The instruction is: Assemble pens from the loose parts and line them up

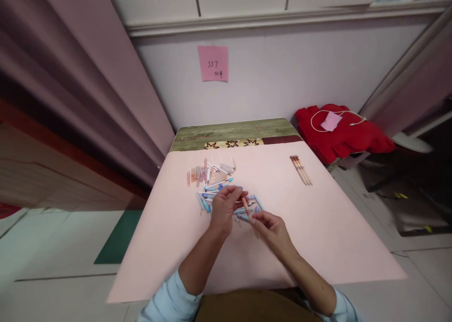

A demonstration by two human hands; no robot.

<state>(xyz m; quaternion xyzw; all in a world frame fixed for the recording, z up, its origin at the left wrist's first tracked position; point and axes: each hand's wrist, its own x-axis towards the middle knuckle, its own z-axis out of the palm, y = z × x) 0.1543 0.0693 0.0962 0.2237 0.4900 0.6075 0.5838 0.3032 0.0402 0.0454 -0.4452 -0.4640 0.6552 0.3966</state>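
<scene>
Pale wall and mauve curtain behind a workplace, with a pink note in the upper centre of the frame and a red cloth at right; below them, a tabletop under a pale pink covering fills the middle and lower frame; its far edge shows a green patterned strip; at centre, a tan pen-like stick slants between the two hands, raised in front of the loose parts; the left hand pinches its upper end between thumb and fingers; the right hand pinches it lower down, near the paler end, with thumb and forefinger, the other fingers curled; whether the stick is one piece or several cannot be told; just beyond and partly behind the left hand lie blue parts, crossing one another; further up the frame, left of centre, thin white rods lie beside translucent tubes; well apart, right of centre, brown-topped pens lie side by side in a slanting row; as a judgement, the narrow fingertip hold could let the stick twist or slip if the hands pulled out of line; a dropped piece could roll among the blue parts and be lost to view; a low sweep of the left wrist could scatter them
</scene>
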